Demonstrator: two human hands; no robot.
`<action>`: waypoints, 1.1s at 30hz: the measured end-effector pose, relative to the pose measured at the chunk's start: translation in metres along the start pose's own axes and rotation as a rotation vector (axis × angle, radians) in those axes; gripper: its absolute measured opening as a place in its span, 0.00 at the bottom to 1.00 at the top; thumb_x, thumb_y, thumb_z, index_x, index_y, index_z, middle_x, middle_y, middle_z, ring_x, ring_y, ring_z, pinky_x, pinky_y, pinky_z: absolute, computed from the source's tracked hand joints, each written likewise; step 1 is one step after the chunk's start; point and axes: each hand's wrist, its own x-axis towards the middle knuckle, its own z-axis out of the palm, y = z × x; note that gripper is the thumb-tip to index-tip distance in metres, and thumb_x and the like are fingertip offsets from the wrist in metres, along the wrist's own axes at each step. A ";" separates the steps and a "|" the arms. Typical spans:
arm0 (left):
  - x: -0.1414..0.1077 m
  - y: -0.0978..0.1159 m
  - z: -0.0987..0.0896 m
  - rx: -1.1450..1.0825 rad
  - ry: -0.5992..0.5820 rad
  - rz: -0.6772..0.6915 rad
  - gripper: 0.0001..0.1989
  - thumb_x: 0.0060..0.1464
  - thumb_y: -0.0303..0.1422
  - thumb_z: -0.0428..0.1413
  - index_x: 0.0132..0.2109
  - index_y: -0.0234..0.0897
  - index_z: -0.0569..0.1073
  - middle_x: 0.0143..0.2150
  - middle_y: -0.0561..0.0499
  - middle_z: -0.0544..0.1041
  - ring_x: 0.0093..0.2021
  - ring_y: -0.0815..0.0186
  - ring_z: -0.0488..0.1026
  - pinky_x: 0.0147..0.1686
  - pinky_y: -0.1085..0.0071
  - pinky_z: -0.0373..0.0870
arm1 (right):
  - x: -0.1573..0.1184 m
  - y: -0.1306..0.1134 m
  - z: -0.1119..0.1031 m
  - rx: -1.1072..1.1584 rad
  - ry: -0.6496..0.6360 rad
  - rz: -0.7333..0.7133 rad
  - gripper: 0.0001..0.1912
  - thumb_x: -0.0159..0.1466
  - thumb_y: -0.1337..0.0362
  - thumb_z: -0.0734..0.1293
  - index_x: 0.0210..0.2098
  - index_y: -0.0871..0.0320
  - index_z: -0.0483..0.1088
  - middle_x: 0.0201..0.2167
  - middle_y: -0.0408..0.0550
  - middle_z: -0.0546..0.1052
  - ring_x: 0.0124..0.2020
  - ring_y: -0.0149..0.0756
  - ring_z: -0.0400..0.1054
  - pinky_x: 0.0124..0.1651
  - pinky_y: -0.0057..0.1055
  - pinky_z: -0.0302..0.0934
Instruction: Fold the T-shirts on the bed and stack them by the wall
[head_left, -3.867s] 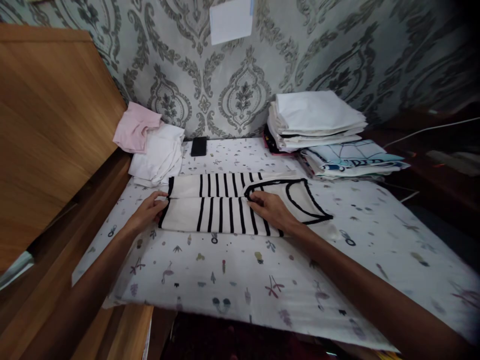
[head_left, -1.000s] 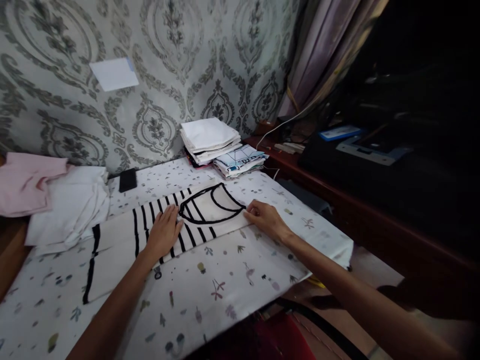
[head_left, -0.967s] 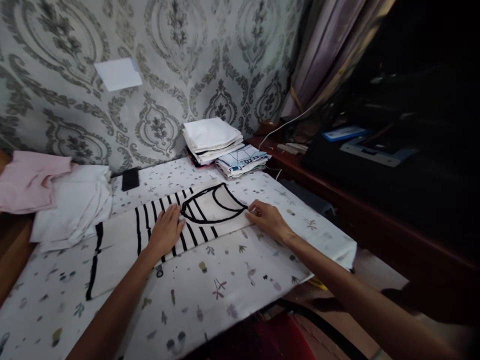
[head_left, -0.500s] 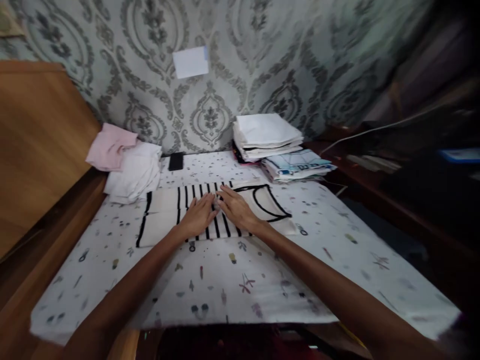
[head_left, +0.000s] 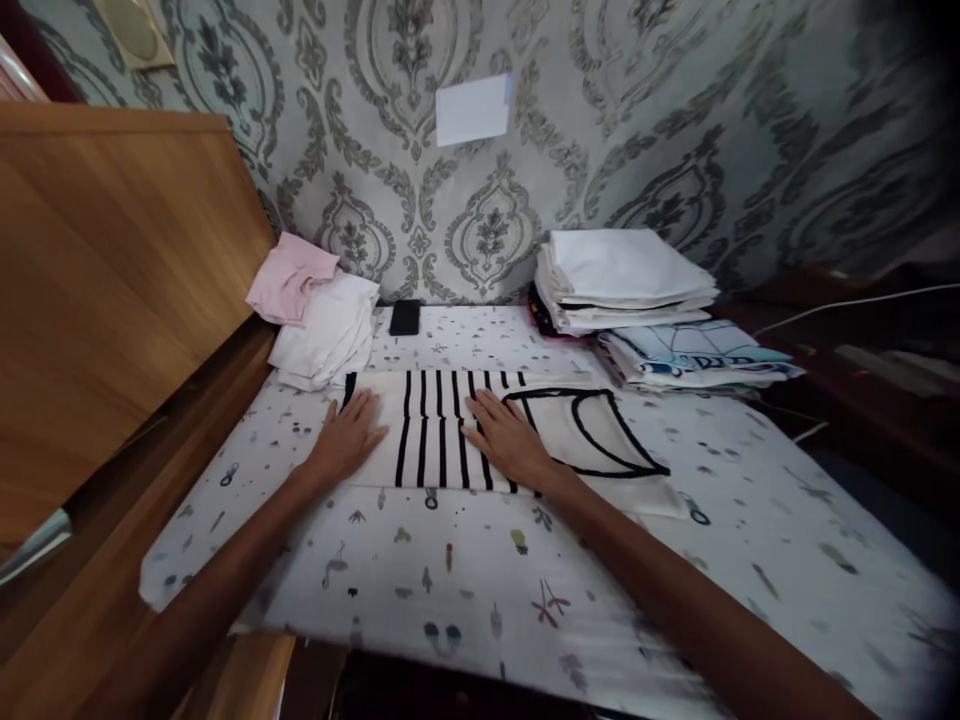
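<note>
A white knit top with black stripes and black neck trim lies folded into a long flat strip across the table. On its left end rests my left hand, palm down with fingers stretched out. My right hand lies flat on the striped part near the black-edged neckline, fingers extended. Neither hand grips the cloth. The neckline end of the top sticks out to the right of my right hand.
A patterned white cloth covers the table. Behind the top lie a pink garment, white clothes, a black phone, a stack of folded white clothes and folded printed clothes. Wooden furniture borders the left.
My hands were close together mid-garment and are now apart. The left hand has slid to the left end of the top. The camera view has turned left.
</note>
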 end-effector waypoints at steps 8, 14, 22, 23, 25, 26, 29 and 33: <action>0.053 -0.012 -0.009 -0.048 -0.128 -0.110 0.34 0.68 0.47 0.38 0.71 0.28 0.53 0.75 0.38 0.48 0.75 0.53 0.41 0.70 0.46 0.44 | 0.000 -0.003 -0.005 0.030 -0.006 -0.003 0.31 0.73 0.52 0.51 0.69 0.63 0.57 0.72 0.59 0.55 0.73 0.46 0.44 0.71 0.50 0.44; 0.053 -0.016 -0.002 -0.001 -0.075 -0.116 0.34 0.67 0.46 0.37 0.70 0.27 0.56 0.74 0.36 0.51 0.75 0.51 0.44 0.68 0.43 0.49 | -0.012 -0.003 -0.029 0.199 -0.007 0.011 0.28 0.71 0.57 0.57 0.67 0.62 0.60 0.70 0.60 0.58 0.73 0.47 0.47 0.70 0.50 0.47; 0.081 0.031 -0.023 -0.076 0.130 0.097 0.30 0.65 0.47 0.39 0.63 0.31 0.66 0.65 0.33 0.68 0.65 0.46 0.65 0.62 0.47 0.62 | -0.157 0.064 -0.067 0.282 0.375 0.431 0.22 0.70 0.56 0.58 0.59 0.58 0.68 0.60 0.60 0.70 0.58 0.48 0.68 0.58 0.44 0.65; 0.092 0.051 -0.027 -0.146 0.141 0.169 0.29 0.65 0.47 0.40 0.61 0.32 0.67 0.62 0.35 0.71 0.62 0.48 0.69 0.60 0.51 0.65 | -0.173 0.072 -0.066 0.289 0.380 0.537 0.22 0.69 0.56 0.59 0.57 0.59 0.69 0.55 0.59 0.73 0.52 0.47 0.72 0.53 0.43 0.67; 0.119 0.098 -0.034 -0.293 0.100 0.332 0.26 0.65 0.45 0.41 0.58 0.34 0.70 0.58 0.39 0.74 0.57 0.52 0.72 0.58 0.57 0.68 | -0.194 0.084 -0.062 0.290 0.354 0.692 0.20 0.68 0.56 0.60 0.53 0.60 0.71 0.46 0.57 0.75 0.43 0.44 0.73 0.47 0.40 0.68; 0.135 0.124 -0.036 -0.355 0.056 0.404 0.23 0.65 0.42 0.42 0.57 0.35 0.72 0.57 0.41 0.76 0.56 0.54 0.73 0.57 0.59 0.69 | -0.199 0.087 -0.061 0.284 0.333 0.739 0.20 0.67 0.55 0.60 0.51 0.60 0.72 0.44 0.56 0.75 0.41 0.43 0.73 0.46 0.39 0.68; 0.184 0.199 -0.033 -0.466 -0.086 0.470 0.19 0.63 0.34 0.45 0.54 0.36 0.74 0.55 0.44 0.77 0.53 0.58 0.75 0.54 0.64 0.71 | -0.200 0.088 -0.060 0.246 0.278 0.802 0.18 0.67 0.54 0.61 0.46 0.59 0.73 0.41 0.54 0.74 0.42 0.44 0.72 0.45 0.38 0.66; 0.235 0.270 -0.016 -0.440 -0.116 0.493 0.19 0.57 0.26 0.48 0.53 0.34 0.75 0.54 0.43 0.78 0.53 0.57 0.74 0.56 0.63 0.69 | -0.190 0.085 -0.064 0.191 0.251 0.819 0.13 0.67 0.55 0.62 0.42 0.56 0.72 0.42 0.52 0.75 0.43 0.43 0.71 0.45 0.36 0.64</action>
